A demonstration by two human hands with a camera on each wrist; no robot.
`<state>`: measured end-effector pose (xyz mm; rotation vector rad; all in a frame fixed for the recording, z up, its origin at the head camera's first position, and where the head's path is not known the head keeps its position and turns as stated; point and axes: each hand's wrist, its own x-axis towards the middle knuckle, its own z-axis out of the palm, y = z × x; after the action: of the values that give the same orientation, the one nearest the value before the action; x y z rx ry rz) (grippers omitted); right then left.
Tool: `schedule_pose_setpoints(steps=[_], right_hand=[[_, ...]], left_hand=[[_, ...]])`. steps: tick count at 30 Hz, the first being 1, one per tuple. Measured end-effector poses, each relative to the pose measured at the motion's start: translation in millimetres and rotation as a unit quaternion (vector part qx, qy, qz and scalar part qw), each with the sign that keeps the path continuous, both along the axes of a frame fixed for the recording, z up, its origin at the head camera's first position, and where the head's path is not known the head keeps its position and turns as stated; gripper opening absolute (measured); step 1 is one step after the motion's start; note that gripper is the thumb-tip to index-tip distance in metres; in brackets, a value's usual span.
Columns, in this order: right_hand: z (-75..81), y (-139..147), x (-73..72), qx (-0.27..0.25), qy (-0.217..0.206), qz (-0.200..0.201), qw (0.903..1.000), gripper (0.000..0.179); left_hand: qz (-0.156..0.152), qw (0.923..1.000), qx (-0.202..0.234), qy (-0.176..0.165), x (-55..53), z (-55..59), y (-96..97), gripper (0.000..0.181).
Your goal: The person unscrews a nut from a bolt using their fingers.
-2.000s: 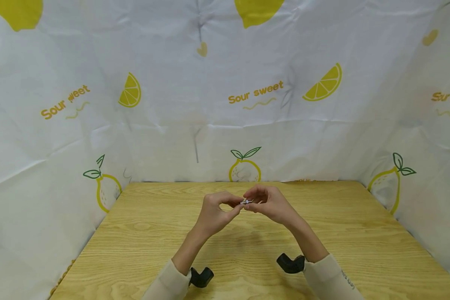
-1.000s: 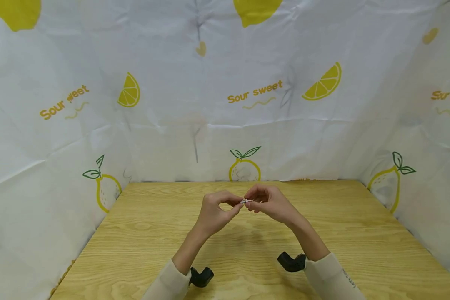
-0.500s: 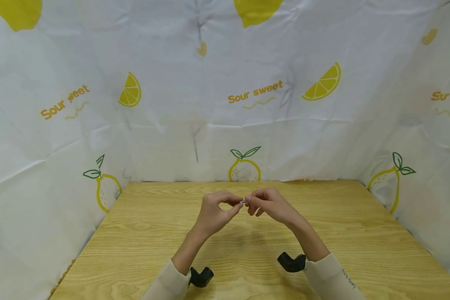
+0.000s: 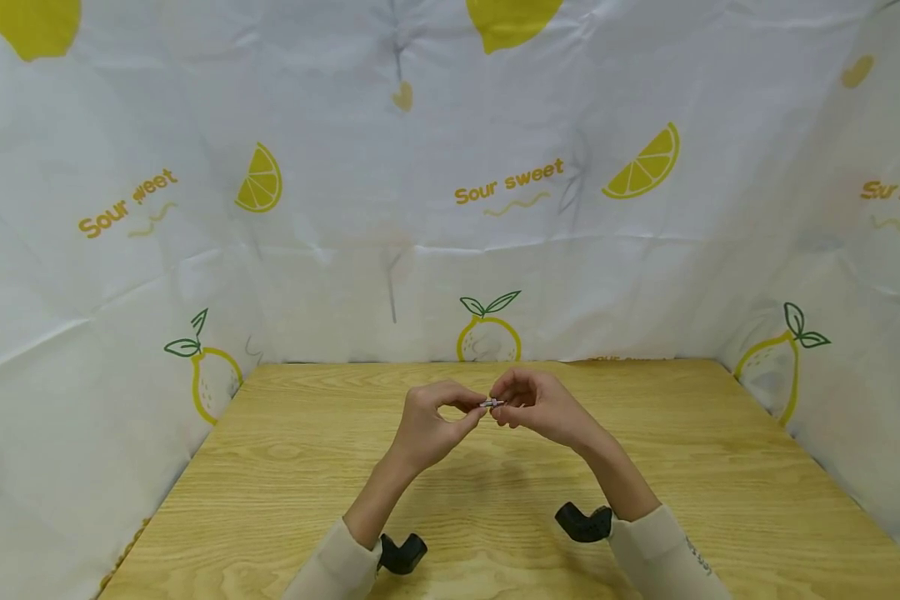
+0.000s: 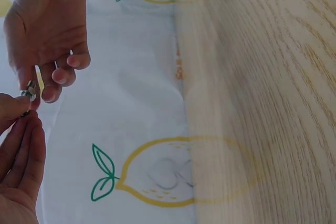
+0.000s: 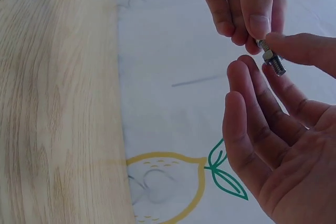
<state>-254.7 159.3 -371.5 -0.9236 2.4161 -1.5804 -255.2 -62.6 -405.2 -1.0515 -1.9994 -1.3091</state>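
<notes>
A small metal bolt [image 6: 279,68] with a hex nut [image 6: 268,56] on its thread lies roughly level between my hands, above the table. My left hand [image 4: 433,425] pinches one end of the bolt between thumb and forefinger, hiding that end. My right hand [image 4: 546,410] has its thumb and forefinger at either side of the nut, its other fingers loosely bent. Past the nut, the threaded end sticks out in the right wrist view. In the left wrist view the bolt [image 5: 30,94] shows only partly between the fingertips.
The wood-grain table [image 4: 307,500] lies beneath both hands. A white lemon-print cloth [image 4: 345,275] hangs at the back and both sides. Black curved mounts [image 4: 403,555] sit by the sleeve cuffs, over the table.
My right fingers closed over the nut half a second ago, hiding it; now they are spread a little and the nut shows again. My left hand has stayed in place.
</notes>
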Motion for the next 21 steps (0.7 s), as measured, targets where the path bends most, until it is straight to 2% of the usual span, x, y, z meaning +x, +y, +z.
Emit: schedule_pose_setpoints(steps=[3, 8, 16, 21], right_hand=[[-0.3, 0.3, -1.1, 0.019, -0.004, 0.008, 0.9998, 0.023], [-0.8, -0.3, -2.3, 0.036, -0.011, 0.015, 0.9992, 0.032], [-1.0, -0.5, -1.2, 0.012, -0.003, 0.01, 0.9999, 0.021], [-2.6, -0.7, -2.0, 0.01, 0.001, 0.002, 0.9999, 0.021]], left_hand=[[-0.006, 0.9999, 0.002, 0.013, -0.3, 0.0, 0.2, 0.008], [-0.007, 0.9998, 0.005, 0.015, -0.3, 0.0, 0.1, 0.009], [-0.006, 1.0, 0.002, 0.003, 0.4, 1.0, -0.2, 0.008], [-0.004, 1.0, 0.004, 0.006, 0.3, 0.1, -0.4, 0.008]])
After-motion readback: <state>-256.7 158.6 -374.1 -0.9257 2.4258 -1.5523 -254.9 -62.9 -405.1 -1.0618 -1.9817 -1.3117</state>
